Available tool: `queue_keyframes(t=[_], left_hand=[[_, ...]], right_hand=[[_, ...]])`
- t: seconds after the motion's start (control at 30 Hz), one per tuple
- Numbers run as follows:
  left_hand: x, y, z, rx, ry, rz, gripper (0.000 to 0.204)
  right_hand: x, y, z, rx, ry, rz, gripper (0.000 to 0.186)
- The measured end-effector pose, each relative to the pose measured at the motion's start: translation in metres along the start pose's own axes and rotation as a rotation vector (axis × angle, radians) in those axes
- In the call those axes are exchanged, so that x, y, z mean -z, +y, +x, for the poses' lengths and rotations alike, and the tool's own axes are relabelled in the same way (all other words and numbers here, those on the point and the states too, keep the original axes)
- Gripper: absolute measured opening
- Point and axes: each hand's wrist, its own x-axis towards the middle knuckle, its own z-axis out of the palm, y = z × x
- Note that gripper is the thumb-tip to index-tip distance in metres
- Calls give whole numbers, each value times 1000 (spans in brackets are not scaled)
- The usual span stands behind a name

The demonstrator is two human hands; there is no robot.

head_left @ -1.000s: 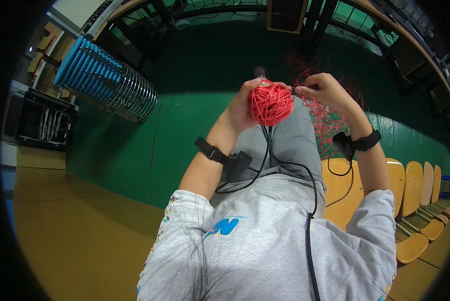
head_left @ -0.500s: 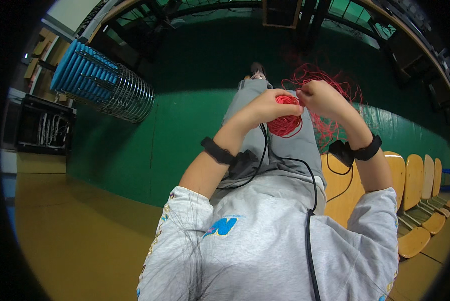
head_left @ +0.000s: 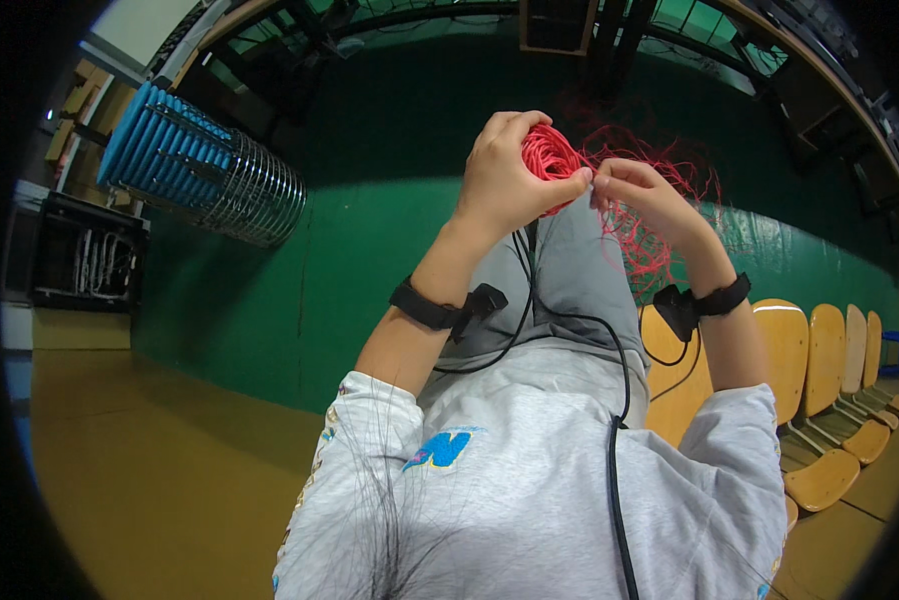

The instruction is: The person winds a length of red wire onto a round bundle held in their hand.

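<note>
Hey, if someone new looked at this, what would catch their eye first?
Probably the bright red ball of string, held in the left hand at upper centre, with the right hand close beside it. Next, the loose red tangle behind the right hand, over the green floor. Then, at upper left, the stack of blue-topped metal stools.

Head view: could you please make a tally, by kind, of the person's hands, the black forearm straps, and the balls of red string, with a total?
Hands: 2 (left hand, right hand)
Black forearm straps: 2 (left strap, right strap)
Ball of red string: 1
Total: 5
</note>
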Motion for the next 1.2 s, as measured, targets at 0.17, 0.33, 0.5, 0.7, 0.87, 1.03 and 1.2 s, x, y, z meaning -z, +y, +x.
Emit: queue_keyframes(t=[0.17, 0.33, 0.5, 0.7, 0.87, 1.03, 1.2], left_hand=[[11, -7, 1, 64, 56, -84, 62], [34, -17, 14, 148, 85, -270, 49], [50, -22, 22, 299, 145, -778, 45], [78, -51, 18, 413, 131, -998, 38], [111, -93, 10, 612, 368, -1090, 64], [134, -108, 6, 616, 443, -1115, 70], [162, -116, 3, 554, 485, -1135, 66]], right_hand=[[-2, 5, 2, 45, 17, -240, 27], [17, 65, 3, 109, 161, -72, 39], [12, 92, -8, 172, 475, -626, 29], [32, 57, -36, -157, 367, -261, 24], [100, 44, -82, -57, 406, -407, 29], [149, 37, -136, -311, 376, -654, 23], [211, 61, -190, -420, 597, -1007, 22]])
